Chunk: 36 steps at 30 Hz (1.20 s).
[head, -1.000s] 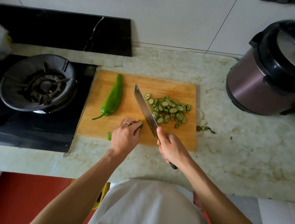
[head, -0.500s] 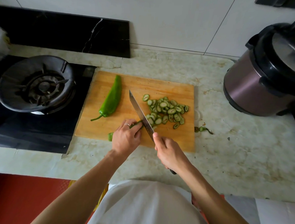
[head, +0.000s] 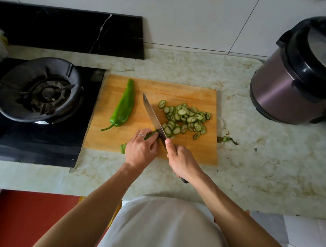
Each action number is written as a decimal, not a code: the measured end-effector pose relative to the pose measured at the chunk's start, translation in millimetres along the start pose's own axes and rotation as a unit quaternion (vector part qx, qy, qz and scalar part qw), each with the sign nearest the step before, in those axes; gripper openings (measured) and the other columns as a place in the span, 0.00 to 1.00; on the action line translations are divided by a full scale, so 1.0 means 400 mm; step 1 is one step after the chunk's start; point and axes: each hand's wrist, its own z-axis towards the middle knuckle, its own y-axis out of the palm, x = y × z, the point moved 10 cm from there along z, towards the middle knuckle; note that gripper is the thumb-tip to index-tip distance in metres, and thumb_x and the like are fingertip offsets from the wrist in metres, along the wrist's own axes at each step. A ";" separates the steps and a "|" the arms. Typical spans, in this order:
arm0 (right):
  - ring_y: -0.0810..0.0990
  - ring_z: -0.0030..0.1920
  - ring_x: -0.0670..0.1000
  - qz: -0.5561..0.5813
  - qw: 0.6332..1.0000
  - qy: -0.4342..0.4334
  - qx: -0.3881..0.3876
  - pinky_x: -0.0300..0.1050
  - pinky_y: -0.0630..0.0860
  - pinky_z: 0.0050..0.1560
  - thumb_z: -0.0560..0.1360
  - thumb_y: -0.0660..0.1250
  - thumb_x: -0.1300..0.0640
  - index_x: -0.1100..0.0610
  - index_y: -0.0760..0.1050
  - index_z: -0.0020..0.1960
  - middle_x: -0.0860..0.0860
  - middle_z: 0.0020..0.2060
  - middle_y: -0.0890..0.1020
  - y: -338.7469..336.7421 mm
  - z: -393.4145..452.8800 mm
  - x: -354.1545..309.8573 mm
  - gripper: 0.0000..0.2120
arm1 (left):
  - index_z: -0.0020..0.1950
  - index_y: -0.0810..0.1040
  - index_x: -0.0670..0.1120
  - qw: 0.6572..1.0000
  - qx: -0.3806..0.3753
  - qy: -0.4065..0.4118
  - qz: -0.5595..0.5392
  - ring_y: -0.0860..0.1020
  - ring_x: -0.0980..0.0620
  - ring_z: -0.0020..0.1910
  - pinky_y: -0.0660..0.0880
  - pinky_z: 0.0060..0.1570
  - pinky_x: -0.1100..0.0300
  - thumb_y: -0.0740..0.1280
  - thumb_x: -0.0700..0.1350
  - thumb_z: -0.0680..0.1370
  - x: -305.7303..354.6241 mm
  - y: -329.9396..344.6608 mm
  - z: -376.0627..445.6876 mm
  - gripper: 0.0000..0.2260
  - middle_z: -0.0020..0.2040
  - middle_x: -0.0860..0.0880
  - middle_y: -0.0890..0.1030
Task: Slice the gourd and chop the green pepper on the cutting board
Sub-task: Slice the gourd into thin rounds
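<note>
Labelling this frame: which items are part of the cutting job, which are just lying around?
In the job:
gourd, held by left hand
knife, in right hand
slices
green pepper
cutting board

Lying about:
gas burner
pressure cooker
scrap on counter

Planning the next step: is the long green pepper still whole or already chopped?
Whole: the long green pepper lies uncut on the wooden cutting board, stem attached.

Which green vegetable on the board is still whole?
The green pepper at the board's left, stem still on; the gourd under the left hand is mostly slices.
</note>
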 end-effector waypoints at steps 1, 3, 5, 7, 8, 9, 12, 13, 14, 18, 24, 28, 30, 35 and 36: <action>0.73 0.36 0.57 -0.005 1.000 -0.001 0.004 0.45 0.69 0.41 0.82 0.48 0.38 0.58 0.72 0.45 0.52 0.31 0.73 0.001 -0.003 0.007 0.26 | 0.48 0.87 0.48 1.000 -0.001 0.000 -0.001 0.82 0.46 0.44 0.75 0.27 0.59 0.65 0.45 0.74 -0.001 0.001 0.000 0.11 0.48 0.47 0.83; 0.76 0.40 0.60 -0.015 1.000 0.008 0.011 0.44 0.68 0.41 0.82 0.49 0.39 0.59 0.72 0.43 0.54 0.33 0.75 0.004 -0.009 0.028 0.27 | 0.48 0.87 0.48 1.000 -0.003 0.000 0.001 0.82 0.47 0.45 0.75 0.27 0.59 0.65 0.45 0.73 -0.001 0.001 0.000 0.11 0.48 0.48 0.83; 0.78 0.40 0.60 -0.018 0.999 0.023 0.018 0.44 0.68 0.41 0.82 0.49 0.37 0.59 0.71 0.38 0.56 0.35 0.78 0.004 -0.010 0.048 0.29 | 0.49 0.87 0.48 1.000 -0.003 0.000 0.004 0.82 0.47 0.45 0.75 0.27 0.59 0.65 0.45 0.73 -0.001 0.000 -0.001 0.11 0.48 0.48 0.83; 0.77 0.37 0.58 -0.018 0.999 0.025 0.018 0.45 0.67 0.40 0.82 0.50 0.36 0.55 0.69 0.33 0.56 0.34 0.79 0.004 0.000 0.050 0.29 | 0.49 0.87 0.48 1.000 -0.001 0.002 0.004 0.82 0.46 0.45 0.75 0.27 0.59 0.65 0.45 0.73 0.002 -0.002 0.000 0.11 0.48 0.47 0.83; 0.76 0.37 0.57 -0.017 0.999 0.021 0.018 0.45 0.67 0.40 0.82 0.49 0.36 0.54 0.69 0.33 0.56 0.34 0.78 0.002 0.009 0.042 0.28 | 0.48 0.87 0.47 1.000 0.002 0.004 0.003 0.82 0.46 0.45 0.75 0.27 0.58 0.66 0.44 0.73 0.004 -0.003 0.001 0.11 0.48 0.47 0.83; 0.76 0.37 0.57 -0.017 0.999 0.019 0.020 0.45 0.68 0.39 0.82 0.49 0.36 0.54 0.70 0.34 0.56 0.36 0.79 0.001 0.019 0.034 0.29 | 0.48 0.87 0.47 1.000 0.004 0.004 0.001 0.82 0.46 0.45 0.75 0.27 0.58 0.67 0.44 0.73 0.005 -0.004 0.002 0.10 0.48 0.47 0.83; 0.77 0.33 0.56 -0.015 0.999 0.015 0.027 0.47 0.72 0.34 0.82 0.48 0.35 0.58 0.75 0.38 0.59 0.38 0.82 -0.007 0.040 0.011 0.31 | 0.48 0.87 0.47 1.000 0.010 -0.004 -0.011 0.82 0.46 0.45 0.76 0.27 0.58 0.71 0.41 0.71 0.003 -0.007 0.002 0.08 0.48 0.47 0.83; 0.77 0.32 0.56 -0.016 0.999 0.013 0.029 0.48 0.74 0.34 0.82 0.49 0.36 0.59 0.75 0.38 0.59 0.37 0.82 -0.009 0.043 0.009 0.31 | 0.48 0.87 0.47 1.000 0.008 -0.010 -0.015 0.82 0.47 0.45 0.76 0.28 0.59 0.72 0.40 0.70 0.001 -0.008 0.002 0.08 0.48 0.47 0.83; 0.76 0.32 0.56 -0.016 0.999 0.013 0.032 0.49 0.75 0.36 0.82 0.49 0.36 0.57 0.74 0.37 0.59 0.37 0.82 -0.013 0.044 0.011 0.31 | 0.48 0.87 0.47 1.000 0.006 -0.014 -0.019 0.82 0.47 0.45 0.76 0.28 0.59 0.72 0.41 0.71 0.001 -0.006 0.002 0.09 0.48 0.48 0.83; 0.76 0.31 0.55 0.004 0.999 0.032 0.043 0.51 0.78 0.35 0.80 0.50 0.34 0.52 0.72 0.35 0.53 0.33 0.78 -0.042 0.037 0.049 0.28 | 0.50 0.87 0.47 0.999 0.000 -0.023 -0.031 0.82 0.48 0.45 0.77 0.29 0.59 0.72 0.41 0.72 -0.005 -0.001 0.001 0.08 0.48 0.48 0.84; 0.69 0.21 0.51 0.087 0.995 0.041 0.029 0.40 0.66 0.22 0.80 0.53 0.34 0.54 0.70 0.34 0.45 0.20 0.70 -0.049 0.003 0.080 0.27 | 0.50 0.87 0.47 0.999 0.018 0.000 -0.049 0.82 0.49 0.46 0.79 0.32 0.57 0.70 0.44 0.73 -0.007 -0.008 -0.003 0.09 0.48 0.49 0.84; 0.67 0.19 0.47 0.080 0.997 0.022 0.011 0.38 0.63 0.22 0.81 0.53 0.36 0.56 0.69 0.33 0.46 0.19 0.69 -0.032 -0.017 0.056 0.28 | 0.49 0.87 0.46 0.998 0.014 0.003 -0.058 0.82 0.47 0.46 0.80 0.33 0.56 0.66 0.46 0.74 -0.007 -0.006 -0.004 0.11 0.49 0.48 0.84; 0.68 0.21 0.48 0.066 0.998 0.014 0.010 0.40 0.64 0.24 0.81 0.52 0.36 0.56 0.70 0.34 0.47 0.21 0.70 -0.026 -0.023 0.047 0.29 | 0.49 0.87 0.46 0.998 0.015 0.004 -0.058 0.83 0.47 0.46 0.80 0.33 0.56 0.65 0.45 0.74 -0.008 -0.007 -0.003 0.11 0.49 0.48 0.85; 0.68 0.23 0.50 0.050 0.998 0.019 0.018 0.43 0.65 0.28 0.80 0.52 0.34 0.58 0.70 0.35 0.50 0.23 0.71 -0.022 -0.027 0.049 0.30 | 0.47 0.87 0.46 0.998 0.022 0.007 -0.053 0.83 0.47 0.46 0.79 0.32 0.57 0.65 0.44 0.73 -0.003 -0.011 -0.002 0.11 0.48 0.48 0.85; 0.68 0.24 0.51 0.047 0.999 0.019 0.019 0.44 0.65 0.28 0.80 0.52 0.34 0.58 0.70 0.35 0.50 0.24 0.71 -0.022 -0.027 0.049 0.30 | 0.47 0.87 0.46 0.998 0.023 0.006 -0.052 0.82 0.47 0.46 0.79 0.32 0.57 0.65 0.44 0.73 -0.003 -0.012 -0.003 0.11 0.48 0.48 0.85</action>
